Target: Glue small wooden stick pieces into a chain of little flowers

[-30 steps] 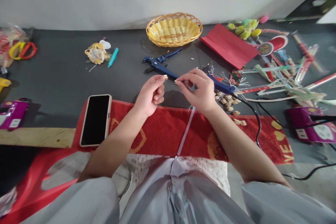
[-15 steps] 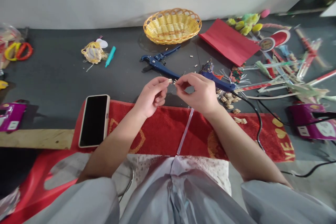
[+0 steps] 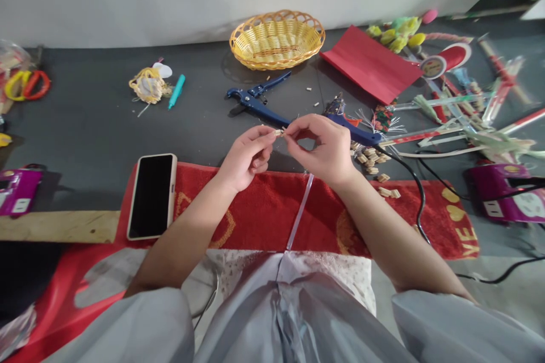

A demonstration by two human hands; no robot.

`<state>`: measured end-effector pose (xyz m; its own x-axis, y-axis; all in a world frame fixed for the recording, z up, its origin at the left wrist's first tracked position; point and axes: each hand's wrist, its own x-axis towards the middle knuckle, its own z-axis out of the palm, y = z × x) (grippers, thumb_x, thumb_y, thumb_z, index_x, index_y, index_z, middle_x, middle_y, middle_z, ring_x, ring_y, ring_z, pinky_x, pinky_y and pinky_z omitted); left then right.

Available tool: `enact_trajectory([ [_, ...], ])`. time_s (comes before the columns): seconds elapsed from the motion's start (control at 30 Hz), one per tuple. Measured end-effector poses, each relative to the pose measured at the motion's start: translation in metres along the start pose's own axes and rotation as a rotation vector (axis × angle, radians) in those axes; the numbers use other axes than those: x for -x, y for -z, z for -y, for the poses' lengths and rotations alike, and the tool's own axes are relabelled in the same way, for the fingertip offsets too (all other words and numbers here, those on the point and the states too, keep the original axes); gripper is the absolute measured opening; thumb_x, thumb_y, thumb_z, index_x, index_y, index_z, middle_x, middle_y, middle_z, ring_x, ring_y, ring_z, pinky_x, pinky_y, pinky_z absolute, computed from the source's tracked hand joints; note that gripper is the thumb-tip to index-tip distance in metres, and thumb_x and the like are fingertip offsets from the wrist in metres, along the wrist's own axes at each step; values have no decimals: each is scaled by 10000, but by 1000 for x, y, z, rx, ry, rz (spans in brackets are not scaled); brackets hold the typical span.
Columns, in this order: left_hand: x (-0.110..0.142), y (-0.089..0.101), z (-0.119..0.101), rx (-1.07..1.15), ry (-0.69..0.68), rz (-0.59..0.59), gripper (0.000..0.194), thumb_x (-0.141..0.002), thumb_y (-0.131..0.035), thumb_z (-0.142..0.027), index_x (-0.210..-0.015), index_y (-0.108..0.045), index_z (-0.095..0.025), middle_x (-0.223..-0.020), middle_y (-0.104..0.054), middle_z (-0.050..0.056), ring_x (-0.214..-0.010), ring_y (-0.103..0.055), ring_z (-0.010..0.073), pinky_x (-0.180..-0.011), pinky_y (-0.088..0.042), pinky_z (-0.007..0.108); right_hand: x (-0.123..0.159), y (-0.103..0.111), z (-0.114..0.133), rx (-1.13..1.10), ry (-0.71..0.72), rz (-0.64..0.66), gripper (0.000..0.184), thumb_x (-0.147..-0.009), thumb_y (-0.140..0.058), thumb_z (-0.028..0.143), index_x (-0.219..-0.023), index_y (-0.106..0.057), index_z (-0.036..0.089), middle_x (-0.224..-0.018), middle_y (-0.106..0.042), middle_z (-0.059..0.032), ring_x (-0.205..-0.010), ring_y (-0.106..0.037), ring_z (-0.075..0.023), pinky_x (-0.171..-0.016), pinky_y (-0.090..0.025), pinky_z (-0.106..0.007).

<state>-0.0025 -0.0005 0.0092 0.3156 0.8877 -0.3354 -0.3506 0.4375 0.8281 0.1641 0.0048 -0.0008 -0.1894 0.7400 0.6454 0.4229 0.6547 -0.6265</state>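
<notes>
At centre, our left hand (image 3: 247, 157) and right hand (image 3: 323, 147) pinch tiny sticks (image 3: 278, 133), probably light, stiff, best held by ends.

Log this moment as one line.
left hand: pinching small piece | right hand: close beside it, grip unclear | nearby: blue cutter, glue gun, basket

Small pale pieces (image 3: 278, 133) are held close together by the left hand (image 3: 248, 157) and the right hand (image 3: 326, 150) over the grey surface (image 3: 93, 130). Beyond them, a blue cutter (image 3: 254, 103) is laid before a woven basket (image 3: 276, 45); a phone (image 3: 152, 195) is rested on a red towel's (image 3: 264, 210) left end.
</notes>
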Motion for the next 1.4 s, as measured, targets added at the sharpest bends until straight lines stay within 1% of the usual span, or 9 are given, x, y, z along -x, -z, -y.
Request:
enact_trajectory([
  [0.17, 1, 0, 0, -12, 5, 9, 283, -700, -753, -336, -827, -538, -204, -507, -461, -109, -357, -272, 11, -346, -128, 150, 4, -4, -3, -135, -89, -18, 115, -786, -625, 123, -858, -597, 209, -784, -657, 12, -669, -640, -100, -654, -590, -230],
  [0.27, 1, 0, 0, -9, 1, 22, 268, -710, -746, -329, -833, -544, -203, -503, -450, -110, -360, -267, 11, -347, -129, 148, 4, -5, -3, -147, -83, -23, 126, -787, -630, 121, -877, -610, 208, -795, -666, 10, -676, -643, -98, -656, -593, -227],
  [0.43, 1, 1, -1, 12, -3, 26, 268, -717, -745, -324, -834, -537, -202, -515, -458, -109, -364, -269, 9, -346, -131, 142, 1, -2, 0, -104, -37, -52, 136, -799, -634, 119, -883, -706, 199, -778, -702, -7, -679, -647, -103, -617, -569, -220],
  [0.5, 2, 1, -1, 11, 3, 21, 267, -724, -741, -328, -834, -532, -203, -522, -455, -110, -364, -271, 6, -348, -133, 141, 0, -1, 1, -119, -63, -72, 118, -806, -642, 130, -852, -727, 198, -765, -708, -10, -688, -651, -108, -606, -559, -224],
  [0.63, 2, 0, -1, 15, 22, 27, 267, -728, -741, -329, -832, -531, -201, -517, -451, -110, -362, -268, 7, -346, -135, 142, -1, -2, 1, -203, -140, -107, 85, -811, -676, 168, -829, -747, 211, -802, -719, -10, -746, -663, -123, -650, -562, -259],
  [0.87, 3, -1, -2, 42, 59, 77, 282, -727, -757, -345, -833, -541, -199, -514, -452, -106, -361, -271, 10, -338, -130, 142, 2, -11, -2, -388, -222, -126, 61, -785, -743, 223, -826, -776, 254, -799, -666, -5, -740, -622, -115, -622, -530, -260],
  [0.97, 4, -2, -2, 45, 72, 92, 292, -720, -763, -348, -840, -541, -203, -511, -443, -107, -362, -269, 13, -335, -117, 144, 3, -11, -3, -362, -225, -114, 66, -789, -742, 247, -841, -782, 257, -802, -653, -7, -743, -612, -115, -631, -528, -266],
  [1.17, 3, -1, -2, 31, 60, 99, 331, -694, -795, -366, -831, -540, -206, -505, -420, -112, -365, -257, 12, -334, -113, 140, 4, -9, -5, -287, -161, -126, 112, -789, -734, 204, -850, -793, 277, -792, -659, 2, -725, -608, -110, -629, -514, -271],
  [1.4, 3, -2, 0, -25, -10, 31, 300, -695, -785, -361, -807, -557, -201, -496, -407, -109, -366, -257, 10, -345, -140, 135, 4, -9, -4, -221, -162, -128, 73, -786, -745, 272, -849, -776, 252, -807, -684, -10, -706, -619, -119, -603, -528, -273],
])
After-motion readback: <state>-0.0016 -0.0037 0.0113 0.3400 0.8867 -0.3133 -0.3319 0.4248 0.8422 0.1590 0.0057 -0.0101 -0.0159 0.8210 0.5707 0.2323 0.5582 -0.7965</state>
